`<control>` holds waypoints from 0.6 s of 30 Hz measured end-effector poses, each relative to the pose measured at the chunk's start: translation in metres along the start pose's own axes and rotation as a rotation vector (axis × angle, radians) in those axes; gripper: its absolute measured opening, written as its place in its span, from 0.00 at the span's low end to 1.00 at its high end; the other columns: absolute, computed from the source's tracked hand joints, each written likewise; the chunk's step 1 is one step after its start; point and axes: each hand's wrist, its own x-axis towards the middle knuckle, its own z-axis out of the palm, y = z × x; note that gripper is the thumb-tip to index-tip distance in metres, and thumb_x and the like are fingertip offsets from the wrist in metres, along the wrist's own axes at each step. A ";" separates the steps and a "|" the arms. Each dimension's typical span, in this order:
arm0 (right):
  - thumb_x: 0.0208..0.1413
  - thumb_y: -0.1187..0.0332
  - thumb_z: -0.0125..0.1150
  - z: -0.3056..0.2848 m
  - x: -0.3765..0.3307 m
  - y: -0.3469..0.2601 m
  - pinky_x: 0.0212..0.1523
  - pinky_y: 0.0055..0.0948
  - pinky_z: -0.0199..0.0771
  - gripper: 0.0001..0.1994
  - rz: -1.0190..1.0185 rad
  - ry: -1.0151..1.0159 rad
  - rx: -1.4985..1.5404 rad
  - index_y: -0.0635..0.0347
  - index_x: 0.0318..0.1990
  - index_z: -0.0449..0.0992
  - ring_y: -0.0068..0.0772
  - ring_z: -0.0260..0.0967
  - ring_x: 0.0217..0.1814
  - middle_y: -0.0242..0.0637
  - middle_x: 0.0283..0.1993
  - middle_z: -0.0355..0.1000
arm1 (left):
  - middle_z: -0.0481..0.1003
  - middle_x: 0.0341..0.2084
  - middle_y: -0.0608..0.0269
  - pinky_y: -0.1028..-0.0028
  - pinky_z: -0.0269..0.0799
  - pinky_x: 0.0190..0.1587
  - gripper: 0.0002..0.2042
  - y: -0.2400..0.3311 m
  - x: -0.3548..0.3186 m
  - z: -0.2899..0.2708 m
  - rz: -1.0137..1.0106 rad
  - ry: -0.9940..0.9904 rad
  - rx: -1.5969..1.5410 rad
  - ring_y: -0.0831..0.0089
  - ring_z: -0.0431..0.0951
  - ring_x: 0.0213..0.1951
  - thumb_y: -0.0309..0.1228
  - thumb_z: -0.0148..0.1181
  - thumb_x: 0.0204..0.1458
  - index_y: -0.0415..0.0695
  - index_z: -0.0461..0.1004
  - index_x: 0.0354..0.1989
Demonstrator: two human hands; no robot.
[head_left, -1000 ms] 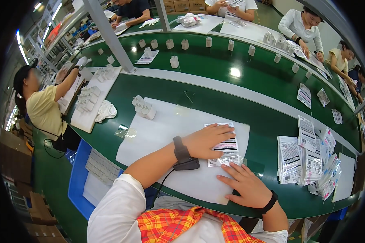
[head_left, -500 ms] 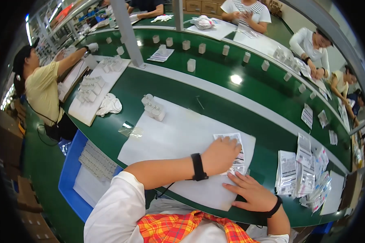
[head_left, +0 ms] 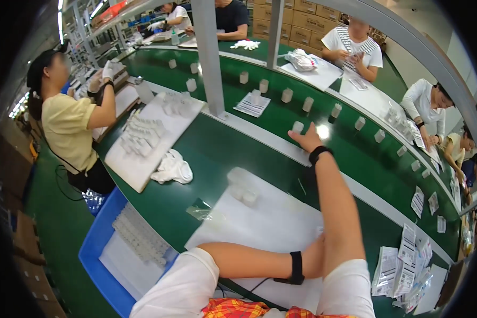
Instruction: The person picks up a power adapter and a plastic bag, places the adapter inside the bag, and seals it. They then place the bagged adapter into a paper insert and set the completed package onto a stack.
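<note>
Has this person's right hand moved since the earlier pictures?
Yes, forward, away from the body: the right hand was over the white sheet, this side of the grey rail; now it is beyond that rail, over the green belt.

1 small, pale white block [head_left: 297,127] sits on the green belt [head_left: 355,153], its base hidden from view.

Pretty clearly a factory, looks like some assembly or packing setup. There's a long green belt [head_left: 365,159] with little white blocks [head_left: 336,111] spaced along it, workers [head_left: 66,124] on both sides of it, cardboard cartons [head_left: 308,24] stacked beyond its far side, and a blue tub [head_left: 97,258] on its near side.
</note>
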 end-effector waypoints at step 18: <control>0.51 0.61 0.61 -0.009 -0.001 -0.001 0.49 0.36 0.74 0.28 -0.207 -0.056 0.085 0.59 0.58 0.61 0.45 0.74 0.49 0.49 0.45 0.74 | 0.65 0.60 0.46 0.52 0.53 0.65 0.22 -0.008 0.007 0.006 0.224 0.119 0.328 0.46 0.63 0.61 0.35 0.48 0.59 0.41 0.64 0.61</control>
